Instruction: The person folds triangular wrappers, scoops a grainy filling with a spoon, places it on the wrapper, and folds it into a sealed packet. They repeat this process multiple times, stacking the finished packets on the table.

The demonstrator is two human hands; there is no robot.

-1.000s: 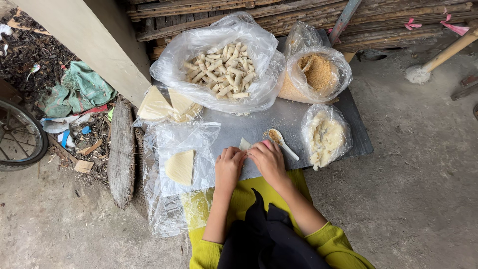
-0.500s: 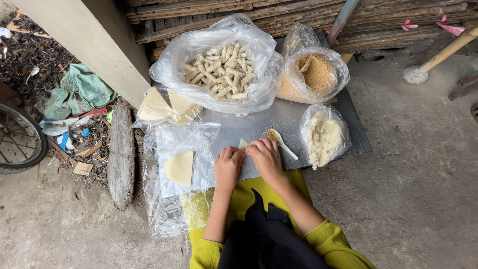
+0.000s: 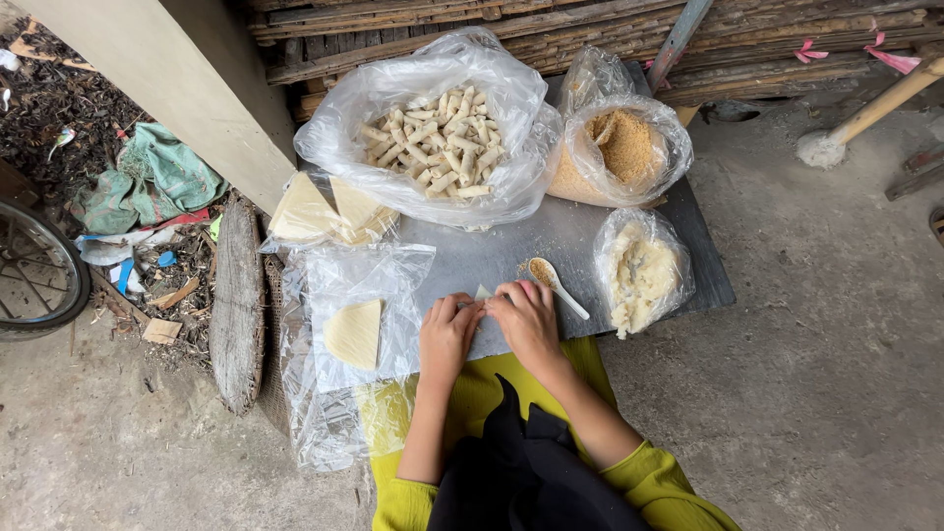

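Head view, looking down. At the lower centre of the frame the left hand (image 3: 447,334) and right hand (image 3: 529,320) lie side by side on the near edge of a grey surface (image 3: 472,261), fingers curled together over a small pale wrapper (image 3: 483,292), of which only a corner shows between them; each grip is pressed down on this piece, though how firmly cannot be told. Yellow-green sleeves (image 3: 649,472) and a dark garment fill the bottom edge. Just right of the right hand rests a white spoon (image 3: 556,283), its bowl loaded with brown crumb. Left of the hands, a clear plastic sheet (image 3: 359,295) carries a folded pale wrapper stack (image 3: 354,334). At the right of the surface a small bag (image 3: 641,275) holds white mash. Further up, left of centre, a wrapped pack of triangular sheets (image 3: 324,211) touches a large open bag of finished rolls (image 3: 433,147), and to the right of that stands a bag of brown crumb (image 3: 619,152). A round wooden board (image 3: 236,305) leans at the left; stacked timber (image 3: 590,29) closes the upper edge.
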